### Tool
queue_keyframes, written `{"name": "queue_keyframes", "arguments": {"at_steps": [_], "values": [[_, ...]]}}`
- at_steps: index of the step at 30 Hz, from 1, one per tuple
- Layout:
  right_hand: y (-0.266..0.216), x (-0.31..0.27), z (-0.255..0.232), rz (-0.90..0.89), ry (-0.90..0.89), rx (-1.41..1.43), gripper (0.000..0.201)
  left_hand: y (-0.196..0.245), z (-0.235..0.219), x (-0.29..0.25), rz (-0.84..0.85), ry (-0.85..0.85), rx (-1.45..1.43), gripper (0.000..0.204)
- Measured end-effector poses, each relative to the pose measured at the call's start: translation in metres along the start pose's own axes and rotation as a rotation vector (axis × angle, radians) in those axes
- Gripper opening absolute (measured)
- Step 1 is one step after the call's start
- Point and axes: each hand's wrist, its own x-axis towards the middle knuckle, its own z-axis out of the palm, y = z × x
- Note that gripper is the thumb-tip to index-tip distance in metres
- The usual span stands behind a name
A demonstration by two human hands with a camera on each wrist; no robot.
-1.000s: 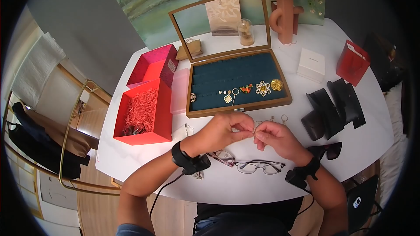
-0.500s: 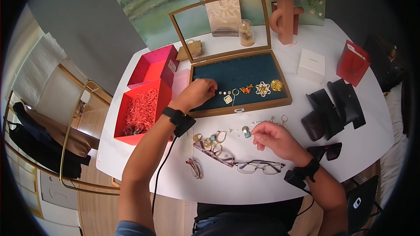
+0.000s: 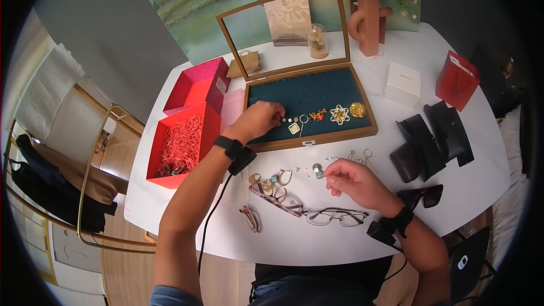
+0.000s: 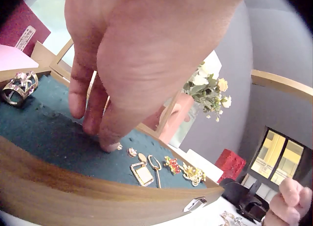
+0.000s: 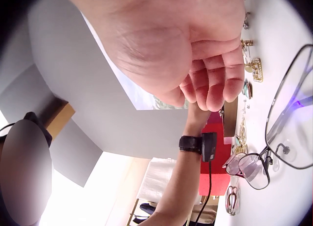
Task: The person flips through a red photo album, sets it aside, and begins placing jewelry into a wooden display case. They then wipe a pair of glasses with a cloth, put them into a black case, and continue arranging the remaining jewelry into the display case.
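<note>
A wooden jewelry display case [image 3: 362, 131] with a dark green lining stands with its glass lid up. My left hand [image 3: 258, 122] reaches into its left side, fingertips pressed down at the lining beside small stud earrings [image 3: 289, 120]. Whatever may lie between those fingertips is hidden. Right of the studs are a square pendant [image 3: 294, 128], a red-orange brooch [image 3: 318, 115], a flower brooch [image 3: 340, 115] and a gold brooch [image 3: 357, 109]. A pink-stoned ring [image 4: 19, 89] sits in the case's left corner. My right hand [image 3: 360, 181] hovers, fingers loosely curled, by a turquoise earring [image 3: 319, 174].
Loose jewelry and two pairs of glasses [image 3: 337, 217] lie before the case. Left is a red box [image 3: 184, 178] of shredded paper. At right are sunglasses [image 3: 422, 195], black cases [image 3: 419, 147], a white box [image 3: 403, 83] and a red bag [image 3: 458, 79]. A vase [image 3: 369, 28] stands behind.
Both hands met in front of the case, fingertips together on something tiny. The left hand then moved up and left into the case and stays there; the right hand stayed near its place.
</note>
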Motion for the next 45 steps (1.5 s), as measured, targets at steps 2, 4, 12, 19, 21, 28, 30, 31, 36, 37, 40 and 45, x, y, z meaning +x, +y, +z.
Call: {"name": "queue_keyframes", "arguments": {"at_steps": [2,4,12,19,21,28,30,31,36,37,40,45], "values": [[0.0,0.0,0.0,-0.001,0.0,-0.006,0.015,-0.001,-0.002,-0.001,-0.027,-0.005,-0.059,0.022],[-0.001,0.0,0.0,0.005,0.0,-0.01,0.015,-0.003,-0.004,-0.002,-0.062,0.003,-0.076,0.025],[-0.001,-0.001,0.002,0.012,-0.002,-0.032,0.014,-0.022,-0.002,0.003,-0.082,-0.06,-0.25,0.025],[-0.004,-0.001,0.004,0.018,-0.005,-0.045,0.013,-0.028,0.005,0.009,-0.121,-0.1,-0.286,0.02],[-0.003,-0.001,0.003,0.02,-0.008,-0.049,0.013,-0.031,0.007,0.009,-0.133,-0.112,-0.332,0.019],[-0.006,-0.001,0.005,0.033,-0.003,-0.071,0.012,-0.03,0.007,0.005,-0.173,-0.148,-0.411,0.021],[-0.003,-0.001,0.004,0.02,-0.008,-0.068,0.012,-0.024,0.001,0.0,-0.149,-0.085,-0.338,0.021],[-0.002,-0.001,0.003,0.006,-0.011,-0.066,0.012,-0.016,-0.005,-0.003,-0.124,-0.023,-0.263,0.021],[-0.004,-0.002,0.004,0.002,0.001,-0.062,0.012,0.05,-0.015,-0.033,-0.03,-0.106,-0.292,0.019],[-0.004,-0.002,0.004,0.002,0.001,-0.072,0.012,0.063,-0.009,-0.039,0.018,-0.208,-0.248,0.018],[-0.005,-0.002,0.006,0.012,-0.002,-0.065,0.012,0.091,0.011,-0.052,0.022,-0.254,-0.065,0.016],[-0.002,-0.002,0.004,0.005,0.013,-0.094,0.012,0.084,0.035,-0.056,0.135,-0.177,-0.032,0.012]]}}
